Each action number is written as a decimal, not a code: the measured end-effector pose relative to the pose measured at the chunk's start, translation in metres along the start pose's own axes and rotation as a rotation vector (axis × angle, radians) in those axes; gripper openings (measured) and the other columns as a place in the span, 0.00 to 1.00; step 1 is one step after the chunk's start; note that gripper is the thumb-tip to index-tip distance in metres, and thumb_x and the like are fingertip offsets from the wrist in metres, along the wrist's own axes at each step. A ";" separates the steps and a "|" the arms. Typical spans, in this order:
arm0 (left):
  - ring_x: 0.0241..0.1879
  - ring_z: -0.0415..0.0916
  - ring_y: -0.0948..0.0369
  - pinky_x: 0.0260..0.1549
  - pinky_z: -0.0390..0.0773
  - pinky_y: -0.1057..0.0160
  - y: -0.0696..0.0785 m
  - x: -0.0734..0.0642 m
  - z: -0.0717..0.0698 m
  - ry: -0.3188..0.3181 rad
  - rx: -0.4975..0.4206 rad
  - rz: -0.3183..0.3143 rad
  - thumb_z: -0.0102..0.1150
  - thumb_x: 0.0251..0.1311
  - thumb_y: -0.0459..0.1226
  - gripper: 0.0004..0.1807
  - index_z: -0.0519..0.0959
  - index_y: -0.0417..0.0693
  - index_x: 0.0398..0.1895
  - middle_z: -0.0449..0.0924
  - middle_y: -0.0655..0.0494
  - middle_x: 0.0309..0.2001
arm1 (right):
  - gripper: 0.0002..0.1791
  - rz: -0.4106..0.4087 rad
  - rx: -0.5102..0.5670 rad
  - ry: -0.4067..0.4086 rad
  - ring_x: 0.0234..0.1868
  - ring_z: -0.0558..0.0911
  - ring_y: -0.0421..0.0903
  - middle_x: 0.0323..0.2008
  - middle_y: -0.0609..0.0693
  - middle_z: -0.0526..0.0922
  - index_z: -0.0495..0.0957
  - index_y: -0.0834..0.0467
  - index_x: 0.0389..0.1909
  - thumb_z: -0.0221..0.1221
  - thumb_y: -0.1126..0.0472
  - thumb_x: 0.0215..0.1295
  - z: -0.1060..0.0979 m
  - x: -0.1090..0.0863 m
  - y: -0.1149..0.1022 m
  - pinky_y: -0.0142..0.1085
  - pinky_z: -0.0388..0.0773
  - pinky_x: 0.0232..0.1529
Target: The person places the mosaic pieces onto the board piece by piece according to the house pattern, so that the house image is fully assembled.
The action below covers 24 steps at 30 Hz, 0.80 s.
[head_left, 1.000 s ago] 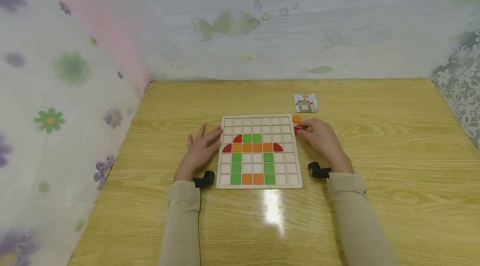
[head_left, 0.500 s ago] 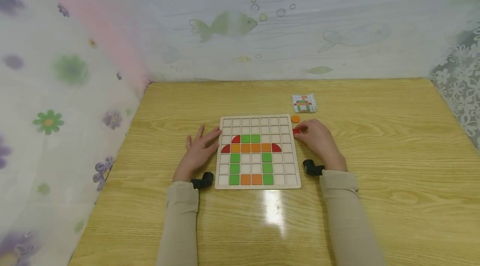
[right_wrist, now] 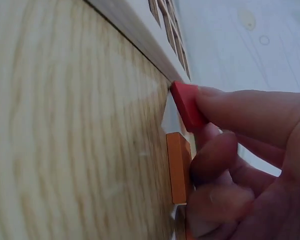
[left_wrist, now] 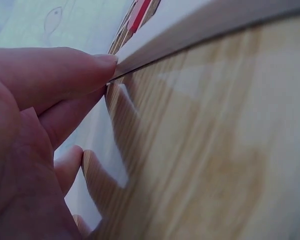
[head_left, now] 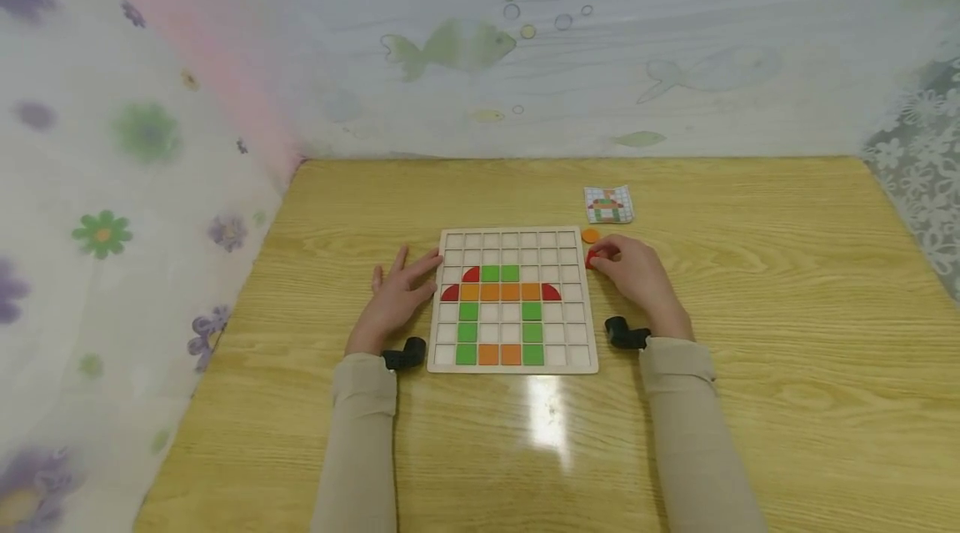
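A wooden grid board [head_left: 513,369] lies on the table with green and orange squares and red quarter-round pieces in its cells. My left hand [head_left: 390,299] is at its left side, fingers stretched out; in the left wrist view the fingertips [left_wrist: 107,60] touch the board's edge. My right hand [head_left: 639,276], beside the right edge, pinches a red piece [right_wrist: 186,104] between thumb and fingers. That piece is tilted up, close to the board's side, its outline partly hidden by the thumb. Under the curled fingers in the right wrist view stands an orange piece [right_wrist: 178,170].
An orange round piece [head_left: 591,236] lies by the board's upper right corner. Behind it is a small printed card [head_left: 608,205] with a coloured grid picture. Patterned curtains border the table [head_left: 810,349] at the back and left. Black wrist cameras [head_left: 627,334] sit at both wrists.
My right hand has lifted and tilted the red piece beside the board, shifting slightly left. The left hand stays at the board's edge, and the pieces in the grid are unchanged.
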<state>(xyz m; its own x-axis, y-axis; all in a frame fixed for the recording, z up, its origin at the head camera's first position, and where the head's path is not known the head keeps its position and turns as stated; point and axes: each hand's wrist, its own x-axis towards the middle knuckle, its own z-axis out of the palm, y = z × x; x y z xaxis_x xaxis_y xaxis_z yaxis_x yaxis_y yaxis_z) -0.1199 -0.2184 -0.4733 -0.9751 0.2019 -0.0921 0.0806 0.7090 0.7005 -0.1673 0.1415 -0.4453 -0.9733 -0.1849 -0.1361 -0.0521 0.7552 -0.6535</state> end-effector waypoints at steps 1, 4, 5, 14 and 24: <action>0.68 0.29 0.59 0.56 0.18 0.47 0.000 0.000 0.000 0.005 0.000 -0.002 0.47 0.63 0.44 0.23 0.63 0.62 0.63 0.54 0.71 0.65 | 0.11 0.000 0.008 -0.002 0.40 0.72 0.50 0.40 0.52 0.77 0.75 0.56 0.43 0.54 0.56 0.62 -0.001 0.000 -0.001 0.43 0.68 0.42; 0.68 0.29 0.59 0.56 0.17 0.47 0.000 0.000 0.000 0.013 -0.001 -0.007 0.47 0.63 0.43 0.23 0.64 0.61 0.63 0.54 0.71 0.64 | 0.13 0.002 0.038 -0.001 0.38 0.73 0.49 0.39 0.51 0.77 0.75 0.55 0.45 0.54 0.55 0.62 -0.001 0.001 -0.003 0.40 0.69 0.38; 0.68 0.29 0.59 0.56 0.17 0.47 -0.001 0.000 0.000 0.013 -0.003 -0.008 0.47 0.63 0.43 0.23 0.64 0.61 0.63 0.54 0.71 0.64 | 0.13 0.004 0.052 0.000 0.36 0.74 0.48 0.38 0.51 0.77 0.75 0.55 0.45 0.54 0.54 0.62 -0.001 0.001 -0.004 0.39 0.69 0.36; 0.68 0.27 0.58 0.56 0.17 0.47 0.002 0.003 -0.002 -0.011 -0.017 0.003 0.47 0.63 0.43 0.23 0.63 0.60 0.63 0.53 0.70 0.65 | 0.12 -0.023 0.141 -0.031 0.27 0.77 0.46 0.30 0.52 0.79 0.76 0.54 0.43 0.55 0.55 0.61 0.004 0.001 -0.016 0.37 0.72 0.30; 0.67 0.27 0.59 0.56 0.17 0.47 0.004 0.001 -0.002 -0.032 -0.034 -0.020 0.47 0.64 0.42 0.23 0.63 0.61 0.63 0.54 0.71 0.65 | 0.11 -0.074 0.086 -0.154 0.33 0.75 0.46 0.33 0.50 0.78 0.77 0.53 0.44 0.51 0.58 0.63 0.015 0.001 -0.032 0.37 0.72 0.34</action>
<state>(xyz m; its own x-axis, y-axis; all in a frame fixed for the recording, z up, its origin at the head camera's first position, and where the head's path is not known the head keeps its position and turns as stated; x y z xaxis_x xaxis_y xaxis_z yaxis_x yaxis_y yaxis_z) -0.1214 -0.2166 -0.4696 -0.9692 0.2102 -0.1288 0.0537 0.6898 0.7220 -0.1636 0.1075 -0.4352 -0.9216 -0.3367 -0.1932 -0.0964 0.6806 -0.7263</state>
